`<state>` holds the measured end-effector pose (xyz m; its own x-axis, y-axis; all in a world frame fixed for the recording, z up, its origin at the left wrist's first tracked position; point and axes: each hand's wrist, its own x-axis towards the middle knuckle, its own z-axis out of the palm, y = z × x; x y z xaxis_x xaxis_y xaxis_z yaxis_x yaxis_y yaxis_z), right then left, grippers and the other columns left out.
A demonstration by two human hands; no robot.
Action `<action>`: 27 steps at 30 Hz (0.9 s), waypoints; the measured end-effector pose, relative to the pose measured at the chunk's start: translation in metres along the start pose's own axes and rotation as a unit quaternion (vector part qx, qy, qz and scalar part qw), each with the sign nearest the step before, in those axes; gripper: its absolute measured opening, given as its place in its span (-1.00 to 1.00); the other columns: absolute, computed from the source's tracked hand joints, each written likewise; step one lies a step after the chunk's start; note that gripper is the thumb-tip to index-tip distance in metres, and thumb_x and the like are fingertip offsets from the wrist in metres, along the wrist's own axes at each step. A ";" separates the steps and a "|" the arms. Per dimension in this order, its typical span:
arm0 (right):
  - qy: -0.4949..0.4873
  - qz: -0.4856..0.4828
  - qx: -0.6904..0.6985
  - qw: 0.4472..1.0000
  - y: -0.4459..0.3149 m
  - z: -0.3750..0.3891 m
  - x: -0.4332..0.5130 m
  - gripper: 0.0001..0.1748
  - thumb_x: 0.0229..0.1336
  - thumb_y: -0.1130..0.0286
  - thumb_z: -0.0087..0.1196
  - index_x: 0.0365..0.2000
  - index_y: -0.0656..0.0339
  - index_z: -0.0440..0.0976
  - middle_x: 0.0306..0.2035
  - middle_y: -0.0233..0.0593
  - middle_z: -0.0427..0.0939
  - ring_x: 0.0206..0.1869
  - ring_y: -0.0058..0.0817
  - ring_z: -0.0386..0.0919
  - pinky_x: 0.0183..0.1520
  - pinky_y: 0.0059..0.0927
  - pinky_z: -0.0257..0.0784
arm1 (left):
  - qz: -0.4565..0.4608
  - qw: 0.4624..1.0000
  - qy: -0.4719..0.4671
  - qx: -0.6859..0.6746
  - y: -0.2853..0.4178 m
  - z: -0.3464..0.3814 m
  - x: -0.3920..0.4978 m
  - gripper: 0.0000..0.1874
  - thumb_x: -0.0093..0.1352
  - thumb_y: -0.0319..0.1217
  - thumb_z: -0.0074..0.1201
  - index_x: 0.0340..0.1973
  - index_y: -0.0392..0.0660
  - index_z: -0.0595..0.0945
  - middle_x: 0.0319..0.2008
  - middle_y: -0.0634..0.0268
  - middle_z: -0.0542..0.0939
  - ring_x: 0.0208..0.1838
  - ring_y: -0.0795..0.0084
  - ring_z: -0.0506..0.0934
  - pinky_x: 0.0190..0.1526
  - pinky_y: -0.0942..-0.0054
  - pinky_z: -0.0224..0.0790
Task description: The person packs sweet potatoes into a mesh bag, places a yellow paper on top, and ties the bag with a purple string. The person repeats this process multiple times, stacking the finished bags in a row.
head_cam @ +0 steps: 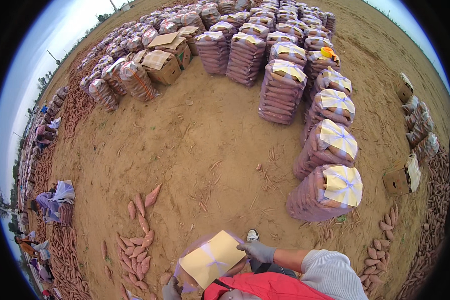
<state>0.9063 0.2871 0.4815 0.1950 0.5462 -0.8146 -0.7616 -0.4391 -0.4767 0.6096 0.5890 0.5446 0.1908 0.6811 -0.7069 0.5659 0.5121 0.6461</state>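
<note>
A purple mesh bag of sweet potatoes [238,267] stands right in front of me, with a pale yellow sheet of card [206,267] under the mesh on its top. The mesh is drawn together over the middle of the card. My right hand [258,252], in a grey glove, grips the bag's upper right side at the card's corner. Low on the other side, my left hand [172,289], also gloved, has its fingers at the mesh edge; part of it is cut off by the frame.
A curved row of filled mesh bags [324,191] stands to the right, an orange tape dispenser [328,53] on one. Loose sweet potatoes [137,255] lie at left. Cardboard boxes [167,69] stand ahead. A person [47,204] bends over a bag at far left. Another box [397,178] is far right.
</note>
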 end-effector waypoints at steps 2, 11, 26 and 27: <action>0.059 -0.067 0.053 0.995 -0.041 -0.020 -0.035 -0.58 0.21 0.22 0.17 -0.12 0.42 0.51 -0.43 -0.36 0.47 -0.43 -0.57 0.38 -0.40 -0.44 0.27 | 0.046 0.994 -0.100 0.023 0.052 0.049 0.000 -0.75 0.38 -0.21 0.15 -0.37 -0.10 0.52 -0.74 0.51 0.25 -0.71 0.63 0.17 -0.27 0.40 0.40; 0.351 -0.206 0.140 0.903 -0.150 -0.067 -0.025 -0.63 0.20 0.17 0.15 -0.16 0.28 0.51 -0.41 -0.42 0.43 -0.42 -0.61 0.36 -0.35 -0.47 0.33 | 0.097 0.932 -0.334 0.103 0.212 0.270 0.118 -0.69 0.41 -0.17 0.14 -0.33 -0.17 0.51 -0.67 0.51 0.31 -0.68 0.65 0.18 -0.46 0.59 0.20; 0.387 -0.194 0.353 0.830 -0.253 -0.264 0.073 -0.68 0.16 0.19 0.15 -0.37 0.30 0.50 -0.50 -0.42 0.41 -0.47 -0.64 0.32 -0.35 -0.49 0.28 | 0.063 0.876 -0.401 0.261 0.349 0.619 0.185 -0.71 0.42 -0.23 0.16 -0.32 -0.20 0.51 -0.61 0.45 0.38 -0.61 0.63 0.24 -0.57 0.54 0.04; 0.410 -0.152 0.353 0.827 -0.263 -0.272 0.073 -0.66 0.16 0.18 0.16 -0.39 0.31 0.50 -0.53 -0.38 0.42 -0.47 -0.61 0.33 -0.35 -0.49 0.29 | 0.053 0.879 -0.390 0.270 0.356 0.636 0.179 -0.72 0.42 -0.24 0.16 -0.31 -0.21 0.51 -0.61 0.45 0.38 -0.62 0.63 0.24 -0.57 0.55 0.03</action>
<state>1.2889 0.2478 0.4577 0.5770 -0.2394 -0.7809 -0.7148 0.3144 -0.6246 1.3554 0.5610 0.4651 0.6379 0.0369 -0.7692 0.7697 0.0009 0.6384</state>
